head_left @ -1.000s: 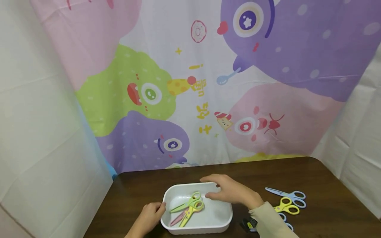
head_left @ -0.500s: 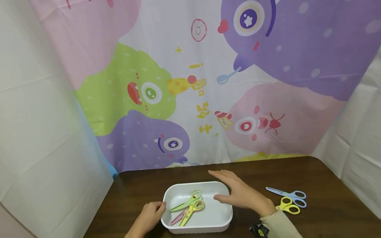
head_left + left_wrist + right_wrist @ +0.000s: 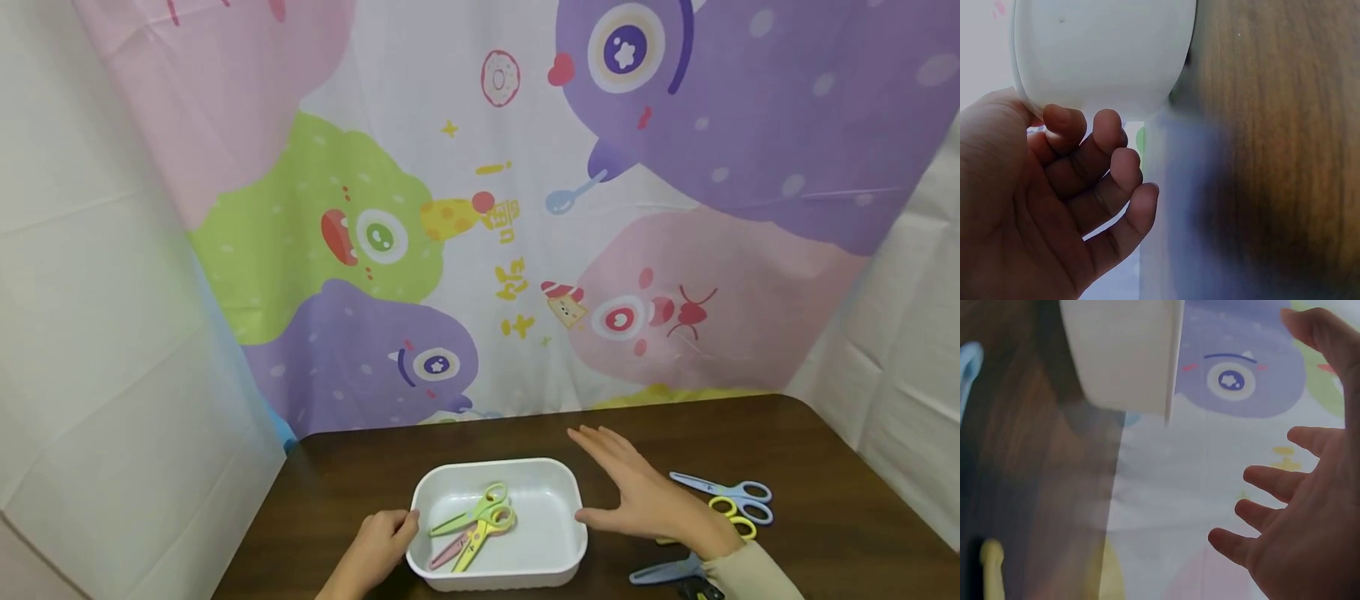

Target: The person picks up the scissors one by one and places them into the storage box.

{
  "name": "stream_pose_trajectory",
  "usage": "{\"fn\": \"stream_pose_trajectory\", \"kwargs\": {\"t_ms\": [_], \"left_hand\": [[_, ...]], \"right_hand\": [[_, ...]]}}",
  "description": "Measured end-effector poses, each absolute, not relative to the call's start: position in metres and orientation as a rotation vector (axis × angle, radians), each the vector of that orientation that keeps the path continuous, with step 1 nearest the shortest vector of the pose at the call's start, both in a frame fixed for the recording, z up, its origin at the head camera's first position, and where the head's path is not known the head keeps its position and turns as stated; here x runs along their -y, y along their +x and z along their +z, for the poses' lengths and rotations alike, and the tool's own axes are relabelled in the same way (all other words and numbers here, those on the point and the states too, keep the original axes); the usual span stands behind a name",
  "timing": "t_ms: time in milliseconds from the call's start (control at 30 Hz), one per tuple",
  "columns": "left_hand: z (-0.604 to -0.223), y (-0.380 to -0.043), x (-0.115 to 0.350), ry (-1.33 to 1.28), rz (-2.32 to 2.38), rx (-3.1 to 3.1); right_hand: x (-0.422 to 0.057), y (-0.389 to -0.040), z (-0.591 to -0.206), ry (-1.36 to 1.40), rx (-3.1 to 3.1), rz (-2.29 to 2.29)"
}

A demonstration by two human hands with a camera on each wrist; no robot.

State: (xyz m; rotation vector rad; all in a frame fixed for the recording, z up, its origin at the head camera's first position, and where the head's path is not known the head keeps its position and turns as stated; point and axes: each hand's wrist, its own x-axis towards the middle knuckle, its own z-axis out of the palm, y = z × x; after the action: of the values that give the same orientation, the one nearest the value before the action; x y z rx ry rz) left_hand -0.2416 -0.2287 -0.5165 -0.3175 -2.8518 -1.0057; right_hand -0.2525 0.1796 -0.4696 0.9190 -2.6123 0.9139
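My left hand [image 3: 373, 546] holds the left rim of a white rectangular plastic box [image 3: 547, 537]. In the left wrist view the thumb is at the rim and the curled fingers [image 3: 1126, 169] sit against and below the outer wall. Inside the box, on its left side, lie green scissors [image 3: 454, 522], yellow scissors [image 3: 472, 547] and pink scissors [image 3: 452, 548], overlapping one another. My right hand [image 3: 637, 496] is held over the table just right of the box, fingers spread and holding nothing. Its thumb tip overlaps the box's right rim in the head view.
Right of the box on the dark wooden table [image 3: 345, 471] lie blue scissors [image 3: 701, 483], yellow scissors [image 3: 744, 527] partly hidden by the right wrist, and another blue pair [image 3: 663, 572] near the sleeve. A cartoon-print cloth [image 3: 517, 375] hangs behind the table.
My right hand has moved right from over the box's far right corner to beside it, its fingers spreading wider. The left hand, the box and the scissors in it have stayed put.
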Motion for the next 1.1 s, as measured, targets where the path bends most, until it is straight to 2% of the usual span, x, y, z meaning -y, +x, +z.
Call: {"fn": "stream_pose_trajectory", "kwargs": {"t_ms": [667,1100], "left_hand": [[-0.515,-0.242,0.228,-0.317,-1.040,2.850],[-0.516,-0.241,0.229,-0.309,-1.032,2.848]], "right_hand": [[-0.245,-0.239,-0.485,0.693,2.673,0.999],[-0.275,-0.235,-0.482,0.574,2.708,0.969]]}}
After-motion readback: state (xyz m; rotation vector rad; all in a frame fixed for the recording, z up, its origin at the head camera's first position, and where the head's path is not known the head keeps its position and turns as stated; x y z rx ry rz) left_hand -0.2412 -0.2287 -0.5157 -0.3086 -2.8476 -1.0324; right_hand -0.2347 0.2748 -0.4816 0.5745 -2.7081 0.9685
